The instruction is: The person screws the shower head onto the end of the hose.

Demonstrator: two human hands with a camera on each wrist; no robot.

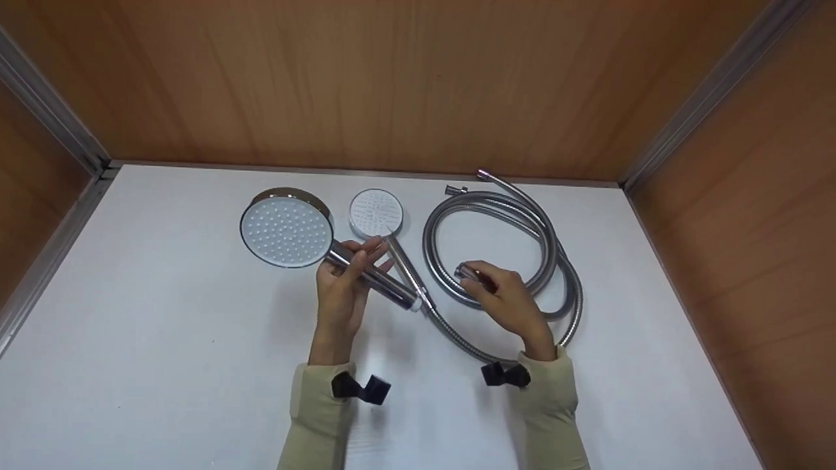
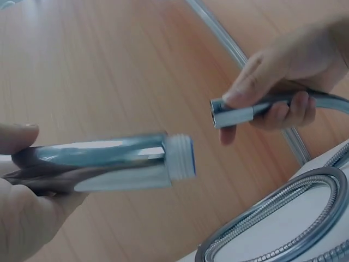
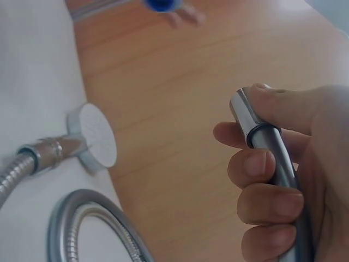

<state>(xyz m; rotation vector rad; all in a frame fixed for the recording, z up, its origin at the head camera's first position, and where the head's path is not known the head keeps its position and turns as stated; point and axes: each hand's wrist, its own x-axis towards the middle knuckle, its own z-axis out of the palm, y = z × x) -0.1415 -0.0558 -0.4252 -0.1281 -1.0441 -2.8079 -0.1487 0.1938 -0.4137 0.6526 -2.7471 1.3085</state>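
White tabletop (image 1: pixel 196 391), wood-panelled wall (image 1: pixel 392 85) behind. Large shower head (image 1: pixel 287 232): handle (image 1: pixel 382 281) pinched by left hand (image 1: pixel 341 297), threaded tip (image 2: pixel 181 157) toward right hand (image 1: pixel 506 300). Hose end (image 2: pixel 232 112): gripped by right hand's curled fingers, opening turned toward tip, apart; exact alignment hard to judge.

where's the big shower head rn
In the head view, the left hand holds the big shower head by its handle, its face just left of the small shower head.
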